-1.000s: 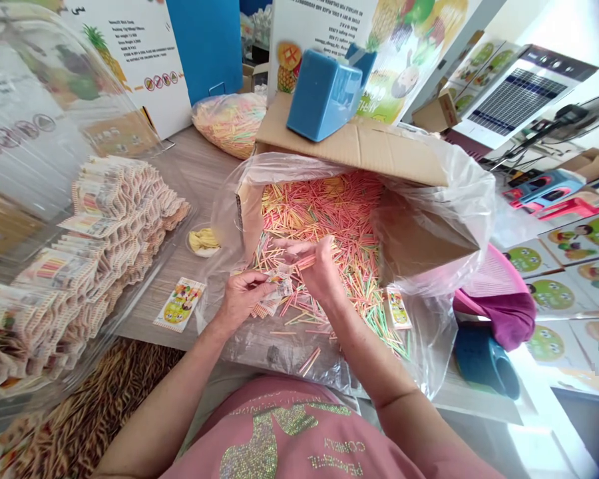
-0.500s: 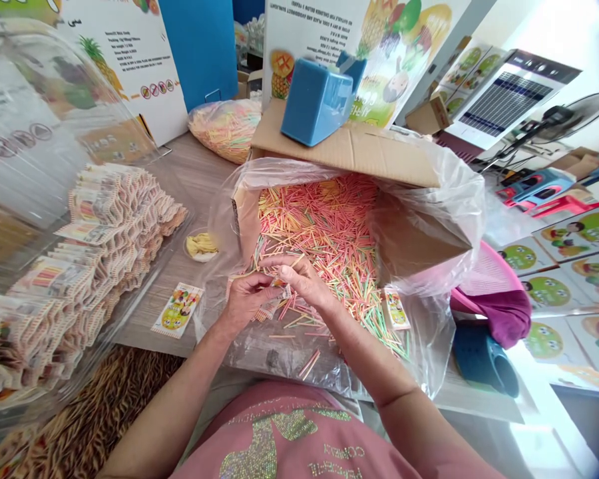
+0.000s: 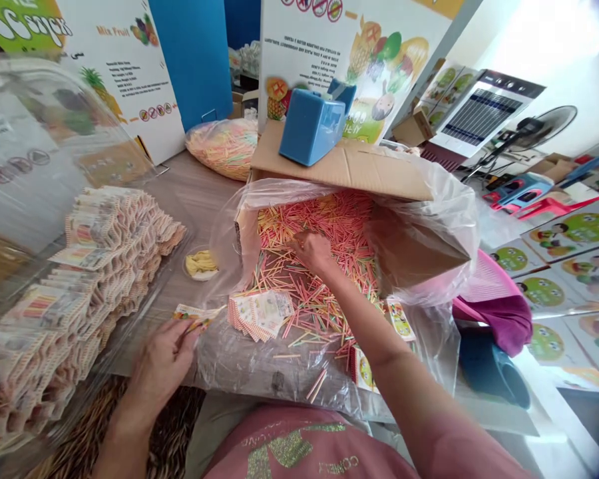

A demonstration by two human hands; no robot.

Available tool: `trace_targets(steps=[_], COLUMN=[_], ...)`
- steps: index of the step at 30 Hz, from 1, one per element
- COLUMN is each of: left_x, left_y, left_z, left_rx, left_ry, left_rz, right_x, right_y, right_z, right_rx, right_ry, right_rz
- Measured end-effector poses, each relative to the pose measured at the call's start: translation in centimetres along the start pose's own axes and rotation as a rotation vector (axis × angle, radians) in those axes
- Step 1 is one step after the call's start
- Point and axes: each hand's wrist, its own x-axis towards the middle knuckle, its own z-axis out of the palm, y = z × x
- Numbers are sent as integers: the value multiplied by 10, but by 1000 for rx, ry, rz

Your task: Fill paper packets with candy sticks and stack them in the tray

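At the left of the head view, my left hand (image 3: 167,352) pinches a printed candy packet (image 3: 196,314) just above the table. My right hand (image 3: 312,251) reaches into the open carton, its fingers curled down among pink, yellow and green candy sticks (image 3: 329,216). Those fingertips are partly hidden, and I cannot tell what they grip. Between the hands, a fanned pile of flat packets (image 3: 262,313) lies on the clear plastic liner. Another packet (image 3: 364,369) rests under my right forearm, and one more packet (image 3: 400,320) lies near the carton's right front.
A blue tape dispenser (image 3: 312,126) stands on the carton flap (image 3: 379,166). Stacked packets (image 3: 94,259) fill a clear plastic bin on the left. A yellow cloth (image 3: 201,264) sits in a small dish. Behind is a bag of sticks (image 3: 222,146); a pink basket (image 3: 484,283) stands right.
My hands have separated from the liner's front. The left moved left and took the packet from the table; the right moved up into the sticks. A packet now lies under my right forearm.
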Motion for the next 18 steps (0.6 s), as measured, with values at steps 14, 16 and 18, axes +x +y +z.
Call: trace_targets(steps=[14, 16, 18], left_x=[9, 11, 10], left_y=[97, 96, 96], left_z=[96, 97, 95], left_rx=[413, 446, 466], left_ry=[-408, -420, -427], left_rz=[350, 355, 379], right_x=[53, 59, 66], right_y=[-7, -6, -5], right_z=[38, 41, 45], right_rx=[-343, -292, -236], right_ry=[90, 109, 132], right_rz=[106, 81, 56])
